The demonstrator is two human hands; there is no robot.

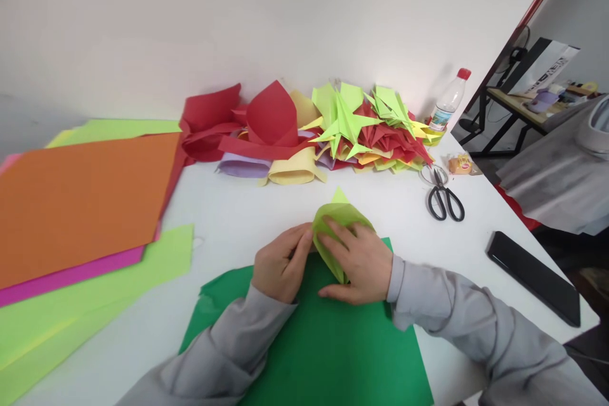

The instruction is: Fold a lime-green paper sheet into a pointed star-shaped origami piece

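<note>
A folded yellow-green paper piece (328,212) with a rounded, hollow opening and a pointed tip at the back is between my hands, above a dark green sheet (337,355). My left hand (285,260) pinches its left edge between thumb and fingers. My right hand (359,257) lies over its right side, with the fingers reaching into the opening and the thumb apart below. Part of the paper is hidden under the right hand.
Folded paper shapes and stars (345,120) are heaped along the wall. Coloured sheets (85,203) lie at left. To the right are scissors (445,196), a wrapped snack (459,164), a bottle (447,104) and a black phone (533,276). A grey garment (556,165) shows beyond the table edge.
</note>
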